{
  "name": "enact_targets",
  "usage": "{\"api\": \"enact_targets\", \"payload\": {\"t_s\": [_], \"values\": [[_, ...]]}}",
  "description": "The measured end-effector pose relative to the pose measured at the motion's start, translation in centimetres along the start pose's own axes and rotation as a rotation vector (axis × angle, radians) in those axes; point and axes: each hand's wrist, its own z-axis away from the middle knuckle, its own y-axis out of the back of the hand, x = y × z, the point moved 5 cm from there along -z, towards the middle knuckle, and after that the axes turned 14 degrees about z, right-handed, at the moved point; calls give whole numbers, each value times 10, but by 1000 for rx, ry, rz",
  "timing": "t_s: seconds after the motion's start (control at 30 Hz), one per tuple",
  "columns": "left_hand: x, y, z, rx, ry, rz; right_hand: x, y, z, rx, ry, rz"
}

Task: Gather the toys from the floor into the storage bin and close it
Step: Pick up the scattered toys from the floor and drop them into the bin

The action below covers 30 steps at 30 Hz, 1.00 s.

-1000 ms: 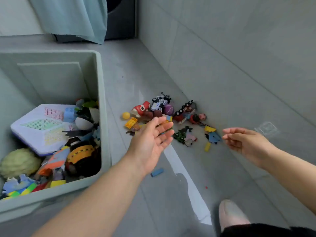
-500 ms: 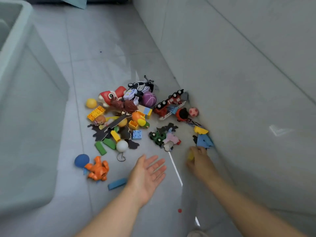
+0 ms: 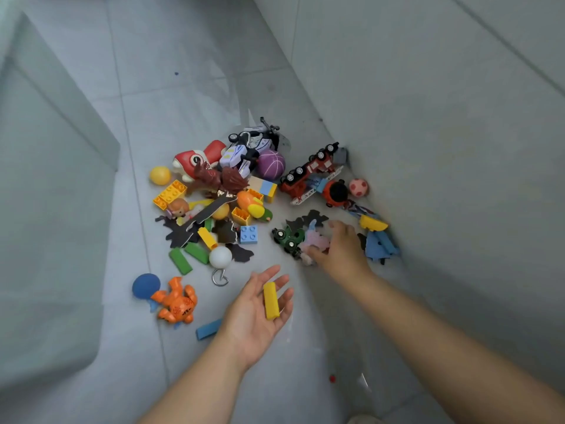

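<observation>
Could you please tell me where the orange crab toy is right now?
In the head view, the orange crab toy sits lower left of centre, right beside the blue ball and left of the left hand.

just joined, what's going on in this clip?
A person is picking toys up off the floor beside a wall. The left hand is held palm up and flat, with a yellow block lying across its fingers. The right hand grips a pink toy next to a green toy car in the pile. The storage bin stands to the left, only its outer wall in view. Most toys lie on the floor, so gathering is far from done.
</observation>
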Motion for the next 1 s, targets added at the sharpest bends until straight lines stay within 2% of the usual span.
{"api": "enact_targets", "payload": {"t_s": [0.1,0.27,0.33,0.4,0.47,0.53,0.57,0.67,0.73,0.8,0.9,1.0], "values": [[7,0,3,-27,-24,12,3,-21,-18,-64,-32,105],[16,1,2,-47,-46,21,33,-24,-13,58,-192,-195],[16,4,-1,-42,-46,0,36,-12,4,108,-201,-268],[13,7,-3,-45,-39,-9,15,1,29,72,-118,-432],[8,9,-4,-58,-21,12,-24,3,56,-108,67,-561],[4,8,-3,-83,-1,85,-46,-5,74,-215,191,-477],[4,6,-4,-90,1,115,-46,-6,72,-187,204,-395],[8,7,-6,-82,-22,120,-17,3,35,-13,104,-96],[9,7,-6,-85,-25,116,1,-2,13,-75,15,87],[10,8,-7,-78,-22,130,3,-19,8,-126,27,190],[11,9,-7,-59,-37,139,-5,-35,16,6,138,131],[10,10,-9,-46,-43,122,6,-34,21,93,137,52]]}}
